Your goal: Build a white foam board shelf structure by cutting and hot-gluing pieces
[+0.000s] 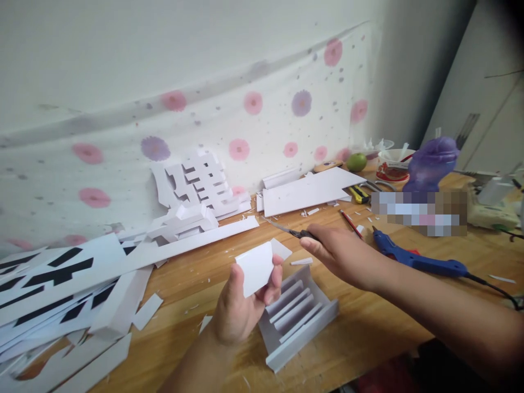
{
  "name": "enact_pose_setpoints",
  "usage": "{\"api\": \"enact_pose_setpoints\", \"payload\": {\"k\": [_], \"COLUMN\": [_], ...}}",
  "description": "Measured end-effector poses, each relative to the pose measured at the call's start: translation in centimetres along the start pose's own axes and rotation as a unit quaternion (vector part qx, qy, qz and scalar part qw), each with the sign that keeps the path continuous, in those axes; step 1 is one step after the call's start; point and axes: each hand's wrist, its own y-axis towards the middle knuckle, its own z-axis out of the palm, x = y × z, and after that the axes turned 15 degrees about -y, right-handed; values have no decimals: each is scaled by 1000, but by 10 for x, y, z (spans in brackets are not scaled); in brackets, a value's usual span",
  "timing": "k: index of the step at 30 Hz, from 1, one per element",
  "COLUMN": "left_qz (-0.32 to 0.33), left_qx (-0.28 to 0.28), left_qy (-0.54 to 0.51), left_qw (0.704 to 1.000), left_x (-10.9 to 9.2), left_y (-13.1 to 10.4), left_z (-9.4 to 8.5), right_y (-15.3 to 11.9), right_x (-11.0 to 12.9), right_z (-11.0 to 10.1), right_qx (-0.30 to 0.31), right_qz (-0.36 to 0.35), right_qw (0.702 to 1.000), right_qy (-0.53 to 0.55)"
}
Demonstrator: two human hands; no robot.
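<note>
My left hand [245,305] is closed on a small white card piece [257,268], pinched between thumb and fingers. A pointed corner of white card [281,250] shows behind it. Up and to the right, my right hand [333,251] grips the dark handle of a pair of scissors [286,229]. Their metal blades point left, apart from the card. Below the hands, a white card part with raised sides and several upright strips [301,319] rests on the wooden table [360,349]; my left hand partly covers its upper left.
A blue glue gun [417,259], a red pencil [351,224] and a yellow cutter [360,194] lie to the right. Behind them stands a purple bottle [433,164]. White cut-out shapes [196,185] lean by the wall. Patterned sheets [57,273] are piled at left.
</note>
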Motion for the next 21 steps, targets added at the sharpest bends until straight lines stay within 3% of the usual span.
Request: {"api": "enact_pose_setpoints", "payload": {"k": [4,8,11,16,21], "left_qz": [10,78,89,90,118], "left_qx": [13,50,59,84,71], "left_qy": [28,169,222,277,302], "left_qw": [999,981,969,953,943], "left_x": [3,5,3,-2,-1], "left_y": [1,0,-2,-5,-7], "left_z": [-5,-15,-15,-6,-10], "right_y": [-14,-26,-33,-36,-30], "right_x": [12,23,29,29,23], "right_z": [-10,-14,-14,-13,-9], "right_qx": [5,4,-6,-39,-58], "right_qz": [-20,-61,-94,-133,-112], "right_qw": [999,998,995,989,988], "right_qy": [27,15,-20,-54,-85]}}
